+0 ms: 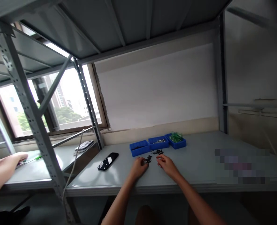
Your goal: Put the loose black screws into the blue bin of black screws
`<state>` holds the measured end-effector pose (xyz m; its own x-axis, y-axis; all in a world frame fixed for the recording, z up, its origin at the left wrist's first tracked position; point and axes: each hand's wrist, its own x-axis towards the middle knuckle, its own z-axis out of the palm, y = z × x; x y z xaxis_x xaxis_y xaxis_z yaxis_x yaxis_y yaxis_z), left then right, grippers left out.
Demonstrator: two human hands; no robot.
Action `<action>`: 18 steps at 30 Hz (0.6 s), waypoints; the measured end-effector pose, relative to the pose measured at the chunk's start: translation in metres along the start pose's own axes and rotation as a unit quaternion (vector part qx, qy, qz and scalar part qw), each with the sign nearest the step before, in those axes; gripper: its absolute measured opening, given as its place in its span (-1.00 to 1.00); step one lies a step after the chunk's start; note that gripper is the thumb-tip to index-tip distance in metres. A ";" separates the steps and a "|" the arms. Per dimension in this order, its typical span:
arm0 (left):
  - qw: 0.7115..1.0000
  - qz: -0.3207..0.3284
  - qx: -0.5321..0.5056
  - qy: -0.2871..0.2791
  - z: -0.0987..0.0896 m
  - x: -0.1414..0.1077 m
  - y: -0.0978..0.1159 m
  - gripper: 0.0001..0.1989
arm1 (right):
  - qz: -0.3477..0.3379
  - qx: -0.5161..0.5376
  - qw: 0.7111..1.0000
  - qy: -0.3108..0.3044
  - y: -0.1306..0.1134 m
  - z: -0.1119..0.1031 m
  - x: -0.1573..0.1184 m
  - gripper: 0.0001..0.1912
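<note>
On the grey tabletop my left hand (138,168) is closed, its curled fingers against a small cluster of dark screws (149,158). My right hand (166,165) is just to the right, thumb and fingertips drawn together in a pinch; whatever they hold is too small to make out. A second loose heap of dark screws (158,152) lies just beyond both hands. Behind it stand three blue bins: the left bin (138,152) has dark contents, the middle bin (157,146) holds silvery small parts, and the right bin (179,145) holds green pieces.
A black phone (108,161) lies left of my hands. A perforated shelf post (32,118) and a hanging cable (74,165) separate this table from the neighbouring one, where another person's arm (4,175) reaches in. A metal shelf (133,25) hangs overhead. A blurred patch covers the right side.
</note>
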<state>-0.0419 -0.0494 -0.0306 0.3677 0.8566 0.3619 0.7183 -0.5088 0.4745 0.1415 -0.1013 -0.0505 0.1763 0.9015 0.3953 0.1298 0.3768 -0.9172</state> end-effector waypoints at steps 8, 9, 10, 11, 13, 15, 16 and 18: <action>1.000 0.013 -0.002 -0.004 0.002 -0.003 0.002 -0.83 | 0.012 -0.013 1.000 -0.007 0.001 -0.004 -0.002 -0.74; 1.000 0.014 -0.003 -0.005 0.002 -0.003 0.001 -0.85 | 0.014 -0.015 1.000 -0.008 0.002 -0.004 -0.002 -0.74; 1.000 0.014 -0.005 -0.005 0.002 -0.003 0.001 -0.86 | 0.016 -0.017 1.000 -0.010 0.002 -0.005 -0.002 -0.74; 1.000 0.013 -0.006 -0.003 0.002 -0.003 0.001 -0.87 | 0.018 -0.019 1.000 -0.013 0.002 -0.005 -0.002 -0.74; 1.000 0.013 -0.010 0.010 0.000 -0.003 0.006 -0.86 | 0.018 -0.023 0.999 -0.017 0.003 -0.006 -0.001 -0.75; 0.999 0.021 -0.018 0.034 -0.006 -0.005 0.020 -0.78 | 0.017 -0.031 0.999 -0.019 0.004 -0.006 0.001 -0.76; 0.998 0.030 -0.024 0.047 -0.010 -0.008 0.031 -0.74 | 0.016 -0.036 0.999 -0.021 0.005 -0.006 0.002 -0.77; 0.996 0.054 -0.044 0.064 -0.018 -0.021 0.058 -0.70 | 0.013 -0.047 0.998 -0.029 0.007 -0.006 0.004 -0.79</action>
<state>-0.0188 -0.0981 0.0039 0.3576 0.7811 0.5118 0.6224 -0.6079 0.4930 0.1492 -0.0963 -0.0555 0.1238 0.9230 0.3643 0.2178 0.3329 -0.9175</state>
